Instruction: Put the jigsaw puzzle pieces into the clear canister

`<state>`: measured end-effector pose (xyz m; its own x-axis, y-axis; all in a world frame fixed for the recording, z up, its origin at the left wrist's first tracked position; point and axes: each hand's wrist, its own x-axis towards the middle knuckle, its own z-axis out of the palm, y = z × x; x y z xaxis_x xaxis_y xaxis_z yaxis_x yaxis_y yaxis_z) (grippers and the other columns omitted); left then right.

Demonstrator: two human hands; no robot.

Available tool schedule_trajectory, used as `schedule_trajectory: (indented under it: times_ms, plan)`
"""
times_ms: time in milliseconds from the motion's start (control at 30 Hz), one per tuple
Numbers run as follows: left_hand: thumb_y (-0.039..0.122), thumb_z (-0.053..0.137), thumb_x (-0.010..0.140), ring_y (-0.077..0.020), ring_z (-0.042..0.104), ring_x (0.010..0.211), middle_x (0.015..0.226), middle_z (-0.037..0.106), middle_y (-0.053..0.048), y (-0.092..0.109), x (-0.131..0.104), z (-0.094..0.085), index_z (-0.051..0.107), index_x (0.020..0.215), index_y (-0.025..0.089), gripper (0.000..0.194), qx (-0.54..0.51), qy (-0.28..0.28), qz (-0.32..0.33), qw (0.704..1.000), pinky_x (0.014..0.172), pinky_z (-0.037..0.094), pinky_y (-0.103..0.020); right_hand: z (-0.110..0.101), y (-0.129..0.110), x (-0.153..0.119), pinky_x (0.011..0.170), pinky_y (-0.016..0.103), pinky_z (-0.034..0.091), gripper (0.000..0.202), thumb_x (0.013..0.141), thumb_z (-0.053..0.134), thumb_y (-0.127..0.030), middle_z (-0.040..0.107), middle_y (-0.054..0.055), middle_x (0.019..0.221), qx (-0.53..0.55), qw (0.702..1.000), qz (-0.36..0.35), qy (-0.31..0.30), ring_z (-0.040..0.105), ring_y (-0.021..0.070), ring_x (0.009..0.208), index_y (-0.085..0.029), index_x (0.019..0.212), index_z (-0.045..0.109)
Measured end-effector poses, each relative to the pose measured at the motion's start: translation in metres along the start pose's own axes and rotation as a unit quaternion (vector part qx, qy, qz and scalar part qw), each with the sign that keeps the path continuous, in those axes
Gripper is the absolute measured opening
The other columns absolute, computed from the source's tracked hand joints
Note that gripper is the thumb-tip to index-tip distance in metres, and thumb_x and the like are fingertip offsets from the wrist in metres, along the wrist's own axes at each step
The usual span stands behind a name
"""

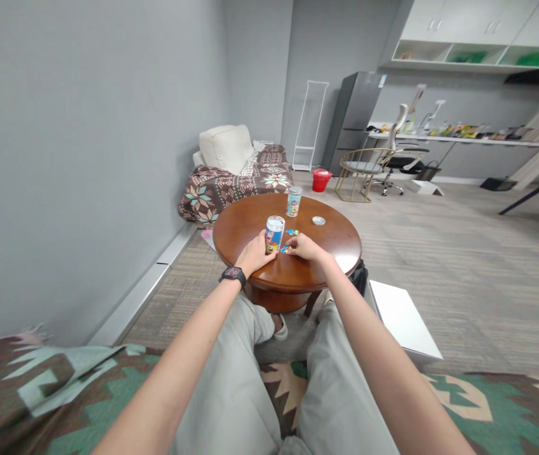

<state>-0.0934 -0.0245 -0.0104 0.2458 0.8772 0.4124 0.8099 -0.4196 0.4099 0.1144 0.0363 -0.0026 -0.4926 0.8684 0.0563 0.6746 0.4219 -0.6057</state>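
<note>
On the round wooden table (pixel 245 218), my left hand (pixel 254 254) is closed around the lower side of an open clear jar (pixel 274 235) with a colourful cartoon print. The jar stands upright. Just to its right, my right hand (pixel 303 245) has its fingers pinched together at a small blue and yellow puzzle piece (pixel 286 249); the fingertips are partly hidden. A little farther back lie more blue and yellow puzzle pieces (pixel 292 232). Behind them stands a second printed jar (pixel 294 201) with its lid on. A loose round silver lid (pixel 318 220) lies flat to the right.
A white box (pixel 404 313) stands on the floor right of my legs. Beyond the table are a blanket-covered seat (pixel 231 184) with a white cushion (pixel 225 148), a red bucket (pixel 320 180), a wire-framed chair (pixel 361 167) and a grey fridge (pixel 357 114).
</note>
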Motion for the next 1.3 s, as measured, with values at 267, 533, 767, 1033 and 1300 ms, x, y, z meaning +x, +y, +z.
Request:
schedule_trajectory:
  times_ms: [267, 533, 767, 1033, 1300]
  plan:
    - [0.036, 0.066, 0.084, -0.0318, 0.065, 0.113, 0.121, 0.064, -0.019, -0.001, 0.0, 0.0, 0.038, 0.133, 0.012, 0.061, -0.012, -0.003, -0.004, 1.0, 0.098, 0.052, -0.044, 0.0, -0.014, 0.002, 0.07, 0.022, 0.048, 0.009, 0.074, 0.075, -0.011, 0.068, 0.001, 0.076, -0.025, 0.999, 0.031, 0.023, 0.06, 0.012, 0.068, -0.015, 0.079, 0.068]
    - [0.035, 0.066, 0.084, -0.0333, 0.065, 0.113, 0.121, 0.064, -0.021, 0.001, 0.0, -0.002, 0.04, 0.131, 0.011, 0.059, -0.019, -0.009, -0.011, 1.0, 0.096, 0.052, -0.044, 0.004, -0.014, -0.001, 0.068, 0.02, 0.048, 0.015, 0.077, 0.07, -0.011, 0.067, -0.002, 0.072, -0.001, 1.0, 0.018, -0.012, 0.06, 0.0102, 0.065, -0.015, 0.091, 0.072]
    - [0.033, 0.068, 0.082, -0.0336, 0.065, 0.114, 0.122, 0.064, -0.023, 0.003, 0.001, -0.003, 0.04, 0.13, 0.009, 0.06, -0.024, -0.019, -0.024, 0.999, 0.096, 0.051, -0.044, 0.001, -0.028, 0.0, 0.069, 0.021, 0.049, 0.006, 0.076, 0.073, -0.01, 0.073, 0.003, 0.078, -0.056, 0.997, 0.039, -0.037, 0.063, 0.0132, 0.07, -0.015, 0.079, 0.072]
    - [0.033, 0.066, 0.083, -0.0335, 0.066, 0.113, 0.12, 0.065, -0.022, -0.001, 0.001, 0.0, 0.04, 0.129, 0.01, 0.058, -0.019, -0.018, -0.022, 0.999, 0.095, 0.052, -0.043, 0.003, -0.037, -0.005, 0.073, 0.021, 0.049, 0.012, 0.074, 0.069, -0.004, 0.072, 0.002, 0.077, -0.031, 0.999, -0.006, -0.012, 0.064, 0.0128, 0.072, -0.016, 0.072, 0.069]
    - [0.035, 0.067, 0.083, -0.0311, 0.066, 0.113, 0.121, 0.065, -0.019, -0.003, 0.0, 0.0, 0.041, 0.129, 0.014, 0.057, -0.032, -0.008, -0.017, 0.999, 0.096, 0.052, -0.042, 0.002, -0.029, -0.014, 0.076, 0.024, 0.049, 0.01, 0.073, 0.072, -0.009, 0.072, 0.003, 0.082, -0.013, 1.0, -0.003, 0.028, 0.065, 0.0145, 0.077, -0.015, 0.081, 0.069]
